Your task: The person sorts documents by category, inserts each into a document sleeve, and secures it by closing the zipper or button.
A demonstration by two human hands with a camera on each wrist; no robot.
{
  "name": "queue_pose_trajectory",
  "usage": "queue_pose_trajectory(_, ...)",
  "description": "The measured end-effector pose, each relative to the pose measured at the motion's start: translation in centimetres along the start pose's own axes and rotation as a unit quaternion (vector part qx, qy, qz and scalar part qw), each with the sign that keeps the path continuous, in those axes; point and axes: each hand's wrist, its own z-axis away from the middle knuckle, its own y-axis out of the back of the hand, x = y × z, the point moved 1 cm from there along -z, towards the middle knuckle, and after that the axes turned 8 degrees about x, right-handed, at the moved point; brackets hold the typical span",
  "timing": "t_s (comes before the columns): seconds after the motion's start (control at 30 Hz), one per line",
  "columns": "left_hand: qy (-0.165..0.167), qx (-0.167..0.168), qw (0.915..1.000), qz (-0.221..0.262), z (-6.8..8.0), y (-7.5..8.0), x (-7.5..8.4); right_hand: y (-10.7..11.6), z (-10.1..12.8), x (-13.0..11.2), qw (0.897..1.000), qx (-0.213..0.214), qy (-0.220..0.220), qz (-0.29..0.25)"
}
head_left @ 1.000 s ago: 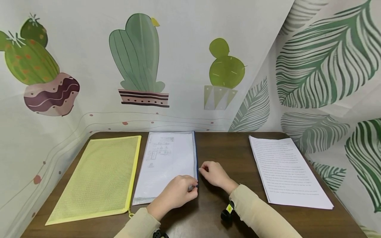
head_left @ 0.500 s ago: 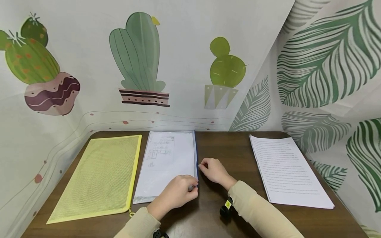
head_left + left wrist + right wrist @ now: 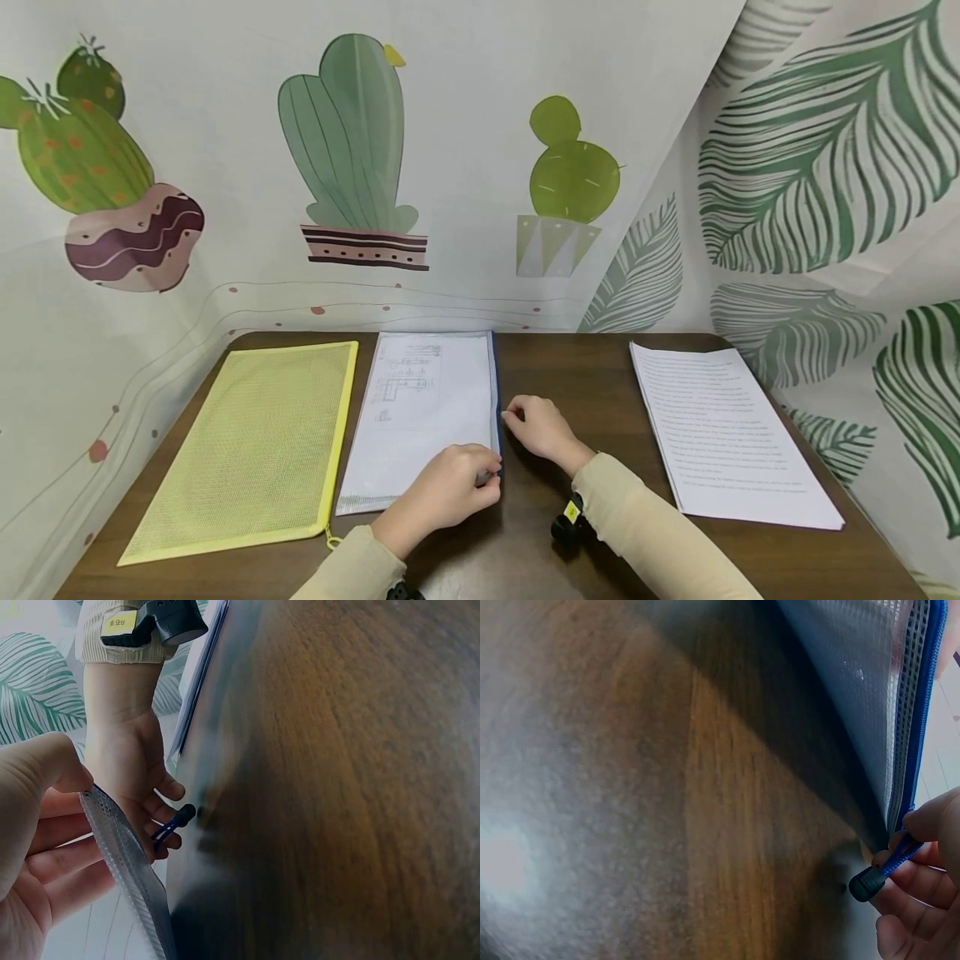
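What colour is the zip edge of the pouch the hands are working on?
Blue; the zip edge shows best in the right wrist view.

Yellow mesh pouch (image 3: pixel 247 450), blue-zippered pouch (image 3: pixel 423 408)

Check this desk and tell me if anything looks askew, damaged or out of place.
Nothing stands out. The yellow mesh pouch, the blue-zippered pouch and the paper stack lie flat, apart and roughly parallel on the table. The left hand grips the blue-zippered pouch's near corner; the right hand pinches its zipper pull.
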Motion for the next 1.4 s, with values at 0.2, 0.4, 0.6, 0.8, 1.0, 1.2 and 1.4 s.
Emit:
queue_pose_trajectory(0.2, -0.005, 0.002, 1.0, -0.001, 0.0, -0.1, 0.0, 0.0, -0.2, 0.0, 1.0, 0.002, 0.001, 0.009)
queue_pose_trajectory(0.4, -0.007, 0.003, 1.0, 0.0, 0.0, -0.2, 0.1, 0.0, -0.5, 0.0, 1.0, 0.007, -0.003, 0.017)
queue_pose_trajectory(0.6, -0.001, -0.002, 1.0, 0.0, 0.0, -0.2, 0.2, 0.0, -0.7, 0.0, 1.0, 0.014, -0.001, 0.017)
queue_pose_trajectory(0.8, -0.004, -0.007, 1.0, 0.001, 0.0, -0.2, 0.3, 0.0, -0.9, 0.1, 1.0, 0.013, -0.003, 0.023)
queue_pose_trajectory(1.0, -0.006, -0.008, 0.9999, 0.003, 0.0, -0.3, 0.3, 0.0, -1.3, 0.3, 0.999, 0.014, -0.005, 0.037)
queue_pose_trajectory(1.2, -0.01, -0.003, 0.9999, -0.004, 0.0, -0.5, 0.3, -0.1, -1.6, 0.4, 0.999, 0.018, -0.005, 0.048)
queue_pose_trajectory(1.4, -0.008, -0.012, 0.9999, -0.003, 0.0, -0.5, 0.4, 0.0, -1.8, 0.4, 0.998, 0.02, -0.016, 0.055)
